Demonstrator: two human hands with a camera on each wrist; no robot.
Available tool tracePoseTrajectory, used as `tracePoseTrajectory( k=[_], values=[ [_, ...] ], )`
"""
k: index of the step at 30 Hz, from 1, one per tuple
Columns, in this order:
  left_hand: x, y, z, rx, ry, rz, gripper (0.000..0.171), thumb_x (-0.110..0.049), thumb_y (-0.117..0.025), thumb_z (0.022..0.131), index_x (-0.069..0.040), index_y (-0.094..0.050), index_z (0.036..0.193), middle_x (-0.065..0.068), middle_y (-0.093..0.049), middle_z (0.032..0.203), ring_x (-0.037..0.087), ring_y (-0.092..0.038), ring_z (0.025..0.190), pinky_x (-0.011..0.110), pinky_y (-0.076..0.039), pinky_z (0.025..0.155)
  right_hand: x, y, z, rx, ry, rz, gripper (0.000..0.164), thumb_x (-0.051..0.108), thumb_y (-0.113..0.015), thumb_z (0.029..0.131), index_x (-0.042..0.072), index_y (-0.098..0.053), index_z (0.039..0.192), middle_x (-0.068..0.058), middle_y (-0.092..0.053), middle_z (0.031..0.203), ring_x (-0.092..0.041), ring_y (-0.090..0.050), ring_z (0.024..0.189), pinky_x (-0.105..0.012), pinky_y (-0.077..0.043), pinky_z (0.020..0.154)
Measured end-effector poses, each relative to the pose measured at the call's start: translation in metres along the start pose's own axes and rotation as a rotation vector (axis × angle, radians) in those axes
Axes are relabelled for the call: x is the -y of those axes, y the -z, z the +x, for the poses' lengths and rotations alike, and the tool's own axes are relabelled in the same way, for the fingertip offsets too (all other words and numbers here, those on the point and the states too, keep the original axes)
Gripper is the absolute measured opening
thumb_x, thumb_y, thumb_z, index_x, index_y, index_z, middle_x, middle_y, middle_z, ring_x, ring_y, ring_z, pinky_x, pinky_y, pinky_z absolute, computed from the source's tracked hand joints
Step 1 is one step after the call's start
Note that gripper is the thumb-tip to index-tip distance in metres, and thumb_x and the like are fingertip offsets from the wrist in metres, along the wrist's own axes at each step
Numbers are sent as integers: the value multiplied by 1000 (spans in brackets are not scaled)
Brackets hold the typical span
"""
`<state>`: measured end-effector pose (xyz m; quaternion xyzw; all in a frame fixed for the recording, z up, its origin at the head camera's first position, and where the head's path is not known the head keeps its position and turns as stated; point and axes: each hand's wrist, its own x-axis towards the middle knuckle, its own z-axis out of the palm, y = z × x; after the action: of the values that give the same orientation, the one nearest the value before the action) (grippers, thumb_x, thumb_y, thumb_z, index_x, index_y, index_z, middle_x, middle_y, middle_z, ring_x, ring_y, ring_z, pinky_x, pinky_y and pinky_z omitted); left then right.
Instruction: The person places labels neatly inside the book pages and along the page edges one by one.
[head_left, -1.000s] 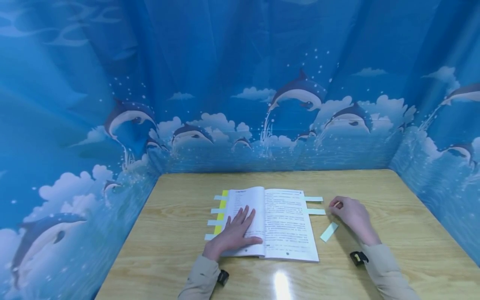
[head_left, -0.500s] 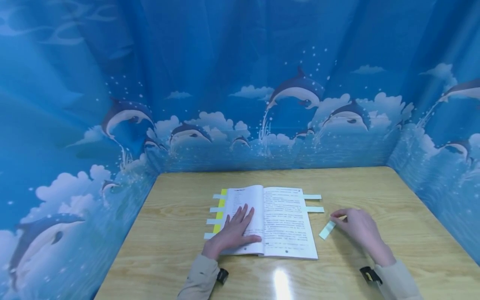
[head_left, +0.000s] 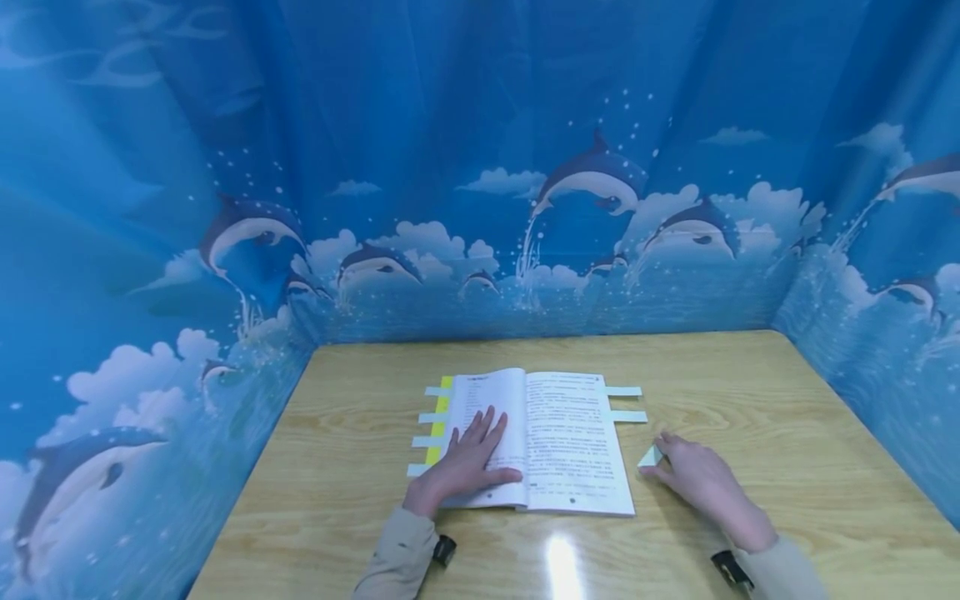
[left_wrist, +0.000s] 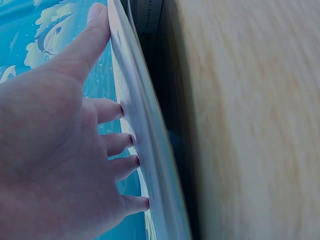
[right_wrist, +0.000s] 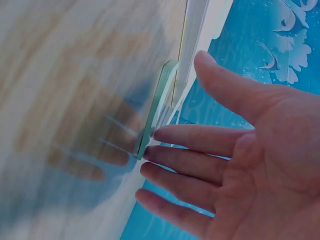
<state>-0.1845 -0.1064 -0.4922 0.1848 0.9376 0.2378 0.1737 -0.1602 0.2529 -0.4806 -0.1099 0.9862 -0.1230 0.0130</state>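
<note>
An open book with printed pages lies on the table. My left hand rests spread on its left page, and the fingertips press the paper in the left wrist view. Right of the book is a small pale green pad of sticky notes, partly covered by my right hand. In the right wrist view the pad lies on the table by the straight fingers of that hand, their tips touching or very near its end. The thumb stands apart from them.
Pale green sticky tabs stick out from the book's right edge, and several more tabs from its left edge, beside a yellow strip. A blue dolphin curtain stands behind the wooden table.
My right hand has come nearer from beside the right tabs to the sticky note pad. Its thumb and fingers were drawn together and now stand apart. The left hand has stayed on the page.
</note>
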Motion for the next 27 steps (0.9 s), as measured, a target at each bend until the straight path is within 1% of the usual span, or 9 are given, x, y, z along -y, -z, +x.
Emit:
tracePoseTrajectory(
  k=[2,5,8,10,12,13,17,22,27],
  values=[
    [0,0,0,-2,2,3,97,-67,-57,93,-17,-14,164,8,-1,171,31,0,157,61,-5,124,0,1,2,33,-19,-18,65,37,-75,89,-15,-60,127,-40,-53,133,-55,-58,115,-63,-51,92],
    [1,0,1,-6,4,3,97,-67,-57,93,-17,-14,164,8,-1,171,30,0,157,61,-5,124,-2,2,6,37,-25,-37,68,38,-73,91,-16,-58,129,-42,-50,135,-58,-53,120,-66,-48,95],
    [2,0,0,-7,7,-3,98,-68,-57,92,-18,-14,164,8,-1,171,30,0,157,60,-5,124,-7,2,13,0,-11,-61,62,38,-74,90,-14,-63,122,-39,-58,126,-54,-61,107,-61,-54,85],
    [2,0,0,-7,6,-7,98,-68,-57,92,-18,-14,164,8,-1,171,30,0,157,60,-5,124,-11,2,17,-25,-10,-69,55,37,-75,89,-12,-66,114,-33,-64,115,-44,-67,89,-54,-57,73],
    [2,0,0,-8,2,-11,98,-68,-58,92,-17,-14,164,8,-2,171,30,0,157,60,-5,124,-15,3,21,-35,-22,-71,53,37,-76,89,-11,-68,108,-29,-66,106,-33,-64,72,-46,-55,59],
    [2,0,0,-8,1,-12,98,-68,-58,92,-17,-14,164,8,-2,171,30,0,157,60,-5,124,-16,4,23,-36,-30,-78,52,38,-76,89,-11,-68,106,-28,-66,102,-28,-61,68,-43,-53,56],
    [2,-1,-1,-5,-6,-11,98,-68,-57,93,-17,-14,164,9,-1,171,31,0,157,61,-4,124,-21,8,29,-44,-52,-89,51,37,-78,87,-11,-69,102,-25,-68,94,-24,-58,64,-41,-51,55],
    [1,-1,0,2,-4,6,98,-69,-56,92,-18,-13,164,8,1,171,31,-1,157,60,-4,124,-26,11,33,-47,-52,-65,38,33,-82,83,-3,-69,88,-8,-60,74,-21,-52,62,-41,-49,54],
    [1,-1,-1,1,1,11,98,-69,-56,92,-19,-12,164,8,1,171,30,-1,157,59,-3,124,-29,10,33,-29,-46,-41,39,33,-84,80,-2,-70,90,-6,-59,75,-21,-53,63,-40,-48,55]
  ],
)
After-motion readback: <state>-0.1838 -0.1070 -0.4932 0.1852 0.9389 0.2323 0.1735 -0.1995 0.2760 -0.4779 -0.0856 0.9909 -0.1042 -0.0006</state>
